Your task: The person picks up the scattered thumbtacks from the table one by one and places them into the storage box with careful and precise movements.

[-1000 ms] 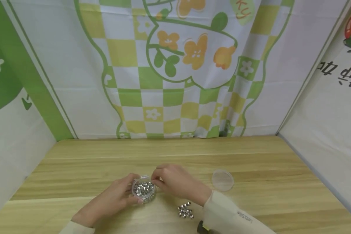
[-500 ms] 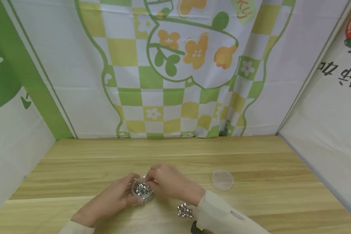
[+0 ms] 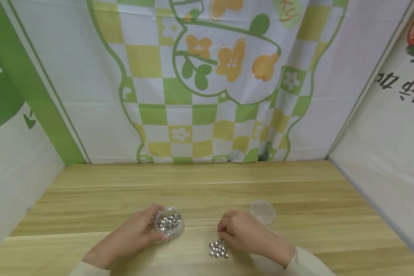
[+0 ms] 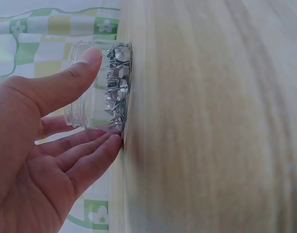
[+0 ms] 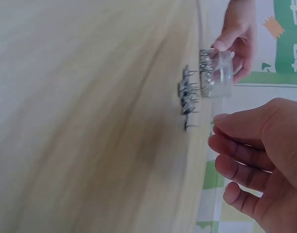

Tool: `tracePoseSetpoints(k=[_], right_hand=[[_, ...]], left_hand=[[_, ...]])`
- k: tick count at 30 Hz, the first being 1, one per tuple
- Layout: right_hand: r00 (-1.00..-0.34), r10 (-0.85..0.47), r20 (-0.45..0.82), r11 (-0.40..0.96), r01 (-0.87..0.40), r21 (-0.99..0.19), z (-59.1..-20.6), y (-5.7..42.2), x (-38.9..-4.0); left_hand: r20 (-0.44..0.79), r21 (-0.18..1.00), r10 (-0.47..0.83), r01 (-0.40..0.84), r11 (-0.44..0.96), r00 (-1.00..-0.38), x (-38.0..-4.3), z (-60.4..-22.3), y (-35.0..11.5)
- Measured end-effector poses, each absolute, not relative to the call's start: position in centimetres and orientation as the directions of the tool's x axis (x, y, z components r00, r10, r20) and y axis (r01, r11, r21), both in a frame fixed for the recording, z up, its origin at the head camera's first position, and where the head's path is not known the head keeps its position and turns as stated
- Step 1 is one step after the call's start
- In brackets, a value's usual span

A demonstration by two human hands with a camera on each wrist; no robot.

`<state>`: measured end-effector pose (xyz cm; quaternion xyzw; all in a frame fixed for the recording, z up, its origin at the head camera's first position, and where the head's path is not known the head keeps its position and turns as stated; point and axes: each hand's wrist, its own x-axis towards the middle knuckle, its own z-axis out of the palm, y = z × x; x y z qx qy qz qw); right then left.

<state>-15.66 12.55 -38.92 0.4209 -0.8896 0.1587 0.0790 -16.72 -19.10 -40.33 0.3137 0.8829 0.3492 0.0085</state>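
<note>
My left hand (image 3: 141,227) holds a small clear round jar (image 4: 96,110) upright on the table, thumb on one side and fingers on the other. Silver thumbtacks (image 3: 170,223) fill the jar's lower part. To the right of it, a small cluster of loose thumbtacks (image 3: 218,250) lies on the wood, and in the right wrist view their points stick up from flat heads. Just above and right of that cluster is my right hand (image 3: 243,233). Its fingers (image 5: 235,171) bend loosely, thumb near the index fingertip, and no tack shows between them.
A clear round lid (image 3: 263,212) lies flat behind my right hand. The wood-grain table (image 3: 124,184) runs back to a patterned curtain (image 3: 203,130), with cloth walls on both sides.
My right hand has left the jar's mouth and moved right, to beside the loose thumbtacks. My left hand and the jar stay where they were.
</note>
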Motion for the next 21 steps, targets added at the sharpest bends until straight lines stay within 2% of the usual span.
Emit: tracePoseSetpoints(k=[7, 13, 18, 21], right_hand=[[-0.627, -0.745, 0.227, 0.603, -0.779, -0.172, -39.8, 13.4, -15.2], [-0.616, -0.743, 0.263, 0.587, -0.788, -0.185, -39.6, 13.0, -15.7], [-0.632, -0.731, 0.259, 0.596, -0.775, -0.209, -38.0, 10.3, -16.8], [-0.627, -0.732, 0.266, 0.599, -0.779, -0.184, -37.1, 7.9, -17.7]], left_hand=[[0.190, 0.636, 0.563, 0.538, 0.554, -0.804, -16.7, -40.5, -19.1], [0.177, 0.639, 0.562, 0.529, 0.559, -0.808, -16.7, -40.5, -19.1], [0.177, 0.639, 0.562, 0.529, 0.559, -0.808, -16.7, -40.4, -19.1], [0.188, 0.642, 0.571, 0.540, 0.545, -0.799, -16.8, -40.5, -19.0]])
